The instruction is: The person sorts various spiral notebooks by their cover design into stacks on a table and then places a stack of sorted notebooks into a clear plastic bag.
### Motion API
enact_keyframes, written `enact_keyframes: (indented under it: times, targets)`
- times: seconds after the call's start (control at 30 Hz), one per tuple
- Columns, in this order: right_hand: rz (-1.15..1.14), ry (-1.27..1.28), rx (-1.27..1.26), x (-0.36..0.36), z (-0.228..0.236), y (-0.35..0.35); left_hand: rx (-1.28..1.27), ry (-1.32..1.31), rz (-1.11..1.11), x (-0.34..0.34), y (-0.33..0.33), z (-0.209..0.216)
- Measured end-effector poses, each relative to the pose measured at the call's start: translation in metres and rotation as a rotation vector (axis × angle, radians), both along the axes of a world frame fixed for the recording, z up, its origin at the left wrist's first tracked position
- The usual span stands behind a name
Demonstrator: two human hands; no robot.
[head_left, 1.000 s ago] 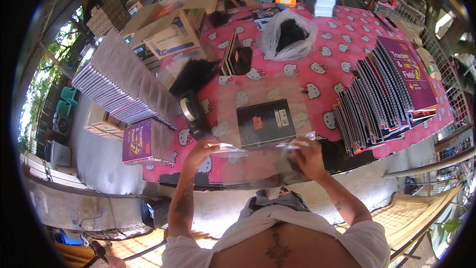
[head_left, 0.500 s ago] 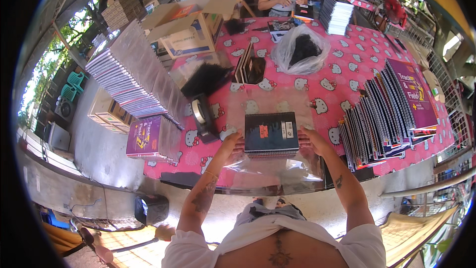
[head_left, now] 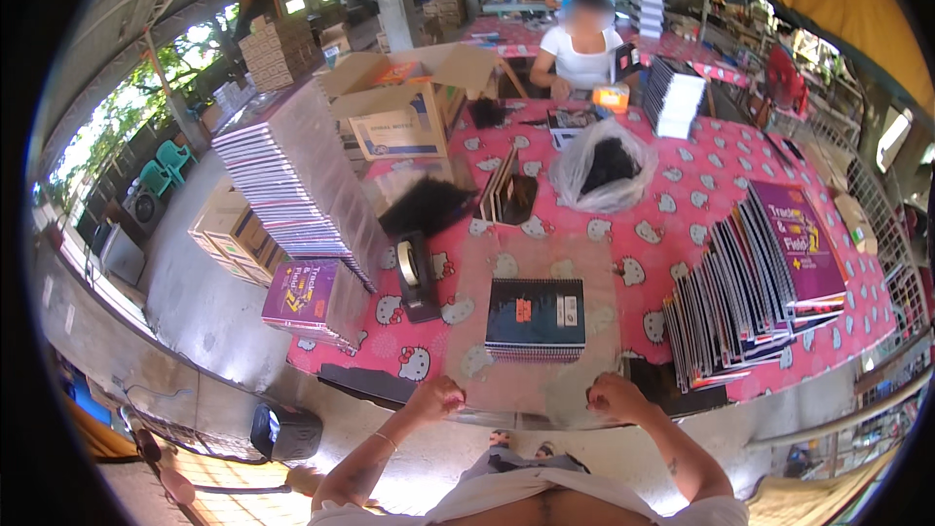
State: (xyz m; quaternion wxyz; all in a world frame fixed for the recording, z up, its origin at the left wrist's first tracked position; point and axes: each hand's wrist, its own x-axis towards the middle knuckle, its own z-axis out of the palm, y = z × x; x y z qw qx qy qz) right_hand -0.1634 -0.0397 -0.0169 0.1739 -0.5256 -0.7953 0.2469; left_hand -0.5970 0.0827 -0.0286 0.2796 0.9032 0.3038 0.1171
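Observation:
A small stack of dark spiral notebooks [head_left: 535, 314] lies flat on a clear plastic sheet [head_left: 467, 268] spread at the table's near edge. My left hand [head_left: 435, 399] is closed at the sheet's near left corner. At the near right corner my right hand [head_left: 616, 397] is closed likewise, its fingers curled in. Both hands appear to pinch the sheet's front edge, apart from the notebooks. Left of the sheet stands a black tape dispenser [head_left: 416, 282] with a roll of tape.
Tall wrapped notebook stacks [head_left: 292, 175] rise at left, beside a purple-covered pack [head_left: 302, 294]. Loose spiral notebooks [head_left: 745, 292] lean in a row at right. Farther back are a plastic bag [head_left: 604, 166], an open carton [head_left: 399, 122] and a seated co-worker [head_left: 582, 54].
Both hands have left the sides of the notebook stack and drawn back toward me, closing at the sheet's near edge. My view has tilted up. The co-worker's hands have moved apart.

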Motion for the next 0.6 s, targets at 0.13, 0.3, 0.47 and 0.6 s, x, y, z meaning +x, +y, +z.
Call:
enact_keyframes:
  times: [0.13, 0.3, 0.47, 0.6]
  targets:
    - [-0.191, 0.126, 0.128, -0.010, 0.011, -0.005, -0.091, -0.257, 0.087, 0.026, -0.014, 0.023]
    - [-0.122, 0.023, 0.003, -0.016, 0.003, 0.009, 0.040, -0.024, 0.151, 0.031, -0.008, -0.004]
    - [-0.208, -0.072, 0.137, -0.039, 0.018, 0.011, 0.150, 0.026, 0.212, 0.050, -0.020, 0.008]
    - [-0.203, -0.114, 0.202, -0.034, 0.035, 0.010, 0.103, -0.071, 0.262, 0.021, -0.015, 0.009]
